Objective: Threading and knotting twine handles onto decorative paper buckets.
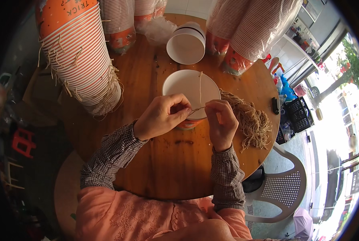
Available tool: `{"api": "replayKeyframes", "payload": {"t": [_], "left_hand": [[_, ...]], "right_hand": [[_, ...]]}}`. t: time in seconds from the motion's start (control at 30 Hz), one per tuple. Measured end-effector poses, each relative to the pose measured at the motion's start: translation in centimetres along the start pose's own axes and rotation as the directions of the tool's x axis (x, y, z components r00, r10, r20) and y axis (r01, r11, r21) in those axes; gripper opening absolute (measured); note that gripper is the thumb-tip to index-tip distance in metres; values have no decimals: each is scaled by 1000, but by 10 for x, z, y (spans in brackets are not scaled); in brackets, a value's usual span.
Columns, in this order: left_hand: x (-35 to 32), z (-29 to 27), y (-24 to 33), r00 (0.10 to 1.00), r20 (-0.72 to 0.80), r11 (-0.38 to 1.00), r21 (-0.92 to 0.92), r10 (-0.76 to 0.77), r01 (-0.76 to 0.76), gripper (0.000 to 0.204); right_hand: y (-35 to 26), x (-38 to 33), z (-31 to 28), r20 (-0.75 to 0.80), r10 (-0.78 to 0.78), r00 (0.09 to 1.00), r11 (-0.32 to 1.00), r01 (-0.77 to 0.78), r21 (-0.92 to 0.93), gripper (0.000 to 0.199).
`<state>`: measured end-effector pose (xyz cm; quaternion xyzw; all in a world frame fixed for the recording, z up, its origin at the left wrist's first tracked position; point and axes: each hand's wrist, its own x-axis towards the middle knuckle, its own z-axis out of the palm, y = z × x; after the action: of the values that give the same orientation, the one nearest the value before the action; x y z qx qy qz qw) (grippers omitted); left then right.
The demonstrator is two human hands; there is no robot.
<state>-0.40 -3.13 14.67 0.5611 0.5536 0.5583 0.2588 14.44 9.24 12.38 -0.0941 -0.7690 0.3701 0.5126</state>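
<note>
An orange paper bucket with a white inside point(179, 82) stands upright on the round wooden table in front of me. A thin twine point(200, 88) runs over its far rim and down across its mouth. Above the near rim, my left hand point(163, 114) pinches the twine between thumb and forefinger. My right hand point(223, 122) grips the same twine a little to the right, fingertips closed. A short twisted stretch lies between the two hands; whether it is knotted I cannot tell. Right of my right hand lies a loose bundle of tan twine point(253, 122).
A tall leaning stack of orange buckets point(79, 60), with twine ends hanging out, rises at the left. More stacks in clear plastic point(251, 36) stand at the back. White-lined buckets point(186, 48) lie tipped behind. A grey plastic chair point(284, 186) and black crate point(298, 114) are at the right.
</note>
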Motion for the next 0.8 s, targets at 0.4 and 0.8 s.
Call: {"api": "replayKeyframes", "payload": {"t": [0.4, 0.8], "left_hand": [[0, 8, 0, 991, 9, 936, 328, 133, -129, 8], [-1, 13, 4, 989, -86, 945, 314, 121, -89, 9]], "right_hand": [[-5, 0, -3, -78, 6, 997, 1000, -8, -22, 11], [-14, -4, 1, 107, -4, 994, 996, 14, -92, 10]]}}
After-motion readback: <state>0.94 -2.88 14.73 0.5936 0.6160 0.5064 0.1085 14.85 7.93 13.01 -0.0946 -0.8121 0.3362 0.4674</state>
